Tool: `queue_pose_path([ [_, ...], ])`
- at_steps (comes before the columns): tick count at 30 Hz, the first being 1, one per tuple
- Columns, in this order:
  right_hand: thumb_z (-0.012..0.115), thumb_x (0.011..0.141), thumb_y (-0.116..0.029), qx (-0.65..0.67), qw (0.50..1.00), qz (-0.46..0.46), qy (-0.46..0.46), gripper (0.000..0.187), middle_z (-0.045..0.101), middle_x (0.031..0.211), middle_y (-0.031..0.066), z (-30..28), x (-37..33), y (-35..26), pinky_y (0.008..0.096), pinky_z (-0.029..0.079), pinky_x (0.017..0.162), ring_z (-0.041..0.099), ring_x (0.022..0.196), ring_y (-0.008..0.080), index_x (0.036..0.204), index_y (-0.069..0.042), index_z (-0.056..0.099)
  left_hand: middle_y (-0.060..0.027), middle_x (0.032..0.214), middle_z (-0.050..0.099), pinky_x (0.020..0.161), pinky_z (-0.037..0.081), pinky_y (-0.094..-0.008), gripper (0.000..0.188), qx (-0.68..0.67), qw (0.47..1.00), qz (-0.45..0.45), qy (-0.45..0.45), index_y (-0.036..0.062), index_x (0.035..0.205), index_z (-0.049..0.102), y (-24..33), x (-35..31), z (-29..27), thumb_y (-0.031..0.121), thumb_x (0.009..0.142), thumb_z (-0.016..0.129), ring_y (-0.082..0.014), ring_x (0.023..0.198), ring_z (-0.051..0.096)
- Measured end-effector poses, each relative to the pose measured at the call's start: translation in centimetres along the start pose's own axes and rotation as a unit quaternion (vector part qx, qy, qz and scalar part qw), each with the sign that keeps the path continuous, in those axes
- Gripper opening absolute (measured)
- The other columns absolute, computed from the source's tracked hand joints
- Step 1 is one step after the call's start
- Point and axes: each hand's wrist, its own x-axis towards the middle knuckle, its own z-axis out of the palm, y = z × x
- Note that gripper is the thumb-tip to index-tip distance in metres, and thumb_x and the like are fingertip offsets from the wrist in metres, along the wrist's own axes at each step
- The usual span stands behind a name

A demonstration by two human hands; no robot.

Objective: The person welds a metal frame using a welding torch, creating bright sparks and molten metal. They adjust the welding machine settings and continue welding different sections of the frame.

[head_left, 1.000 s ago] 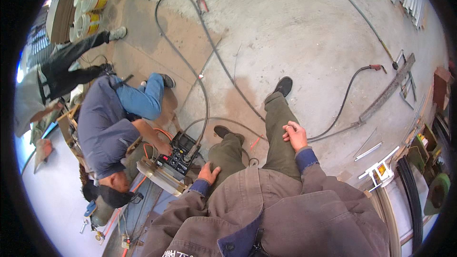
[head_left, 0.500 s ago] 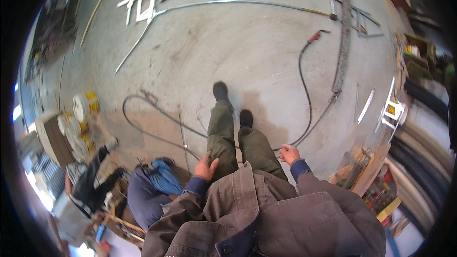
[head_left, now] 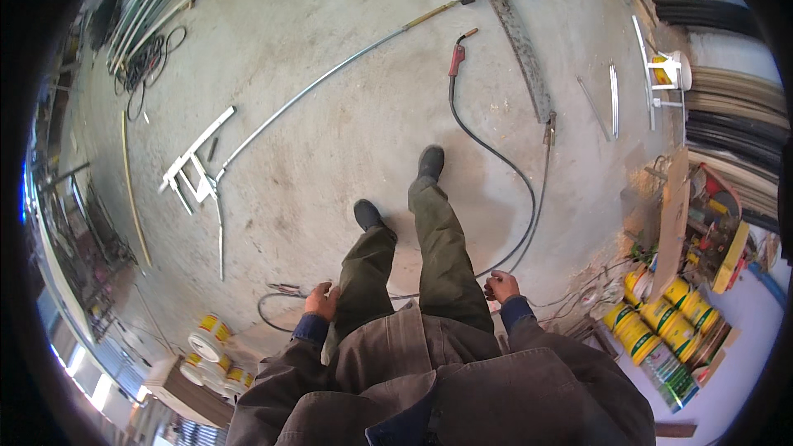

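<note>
Head: right fingers (head_left: 493,284) curl loosely near curving black cable (head_left: 531,190).

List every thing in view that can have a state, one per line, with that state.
Left hand: empty, loosely bent
Right hand: curled, nothing visible in it
Red-handled torch: lying on the floor, unheld
Mottled bar: unheld, lying near the torch
White frame: lying on the floor
Dark cables: tangled
Yellow containers: grouped together

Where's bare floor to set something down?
Floor ahead of the shoes, between the long rod and the red torch; also beyond the rod, up to the stacked bars at upper left. Crowded: the right edge, with yellow containers and black bundles.
</note>
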Motion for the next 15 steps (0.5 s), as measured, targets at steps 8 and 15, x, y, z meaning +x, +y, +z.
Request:
queue_pose_path([
  [8, 0.070, 0.091, -0.015, -0.191, 0.968, -0.161, 0.001, 0.049, 0.077, 0.093, 0.0176, 2.0, 10.8, -10.5, 0.0377, 0.058, 0.056, 0.074, 0.069, 0.0226, 0.136, 0.003, 0.064, -0.0183, 0.101, 0.077, 0.084, 0.057, -0.0418, 0.038, -0.058, 0.994, -0.016, 0.094, 0.0031, 0.112, 0.075, 15.9, 9.4, -8.6, 0.038, 0.100, 0.066, -0.0324, 0.095, 0.075],
  [15, 0.065, 0.092, -0.009, -0.032, 0.999, -0.026, -0.006, 0.054, 0.070, 0.087, 0.0127, -3.0, 14.7, -27.1, 0.0310, 0.055, 0.052, 0.065, 0.062, 0.0165, 0.143, 0.005, 0.054, -0.0191, 0.100, 0.076, 0.084, 0.057, -0.0413, 0.032, -0.129, 0.983, 0.034, 0.128, 0.0018, 0.110, 0.074, 26.9, 20.7, -8.6, 0.032, 0.101, 0.067, -0.0317, 0.092, 0.074],
])
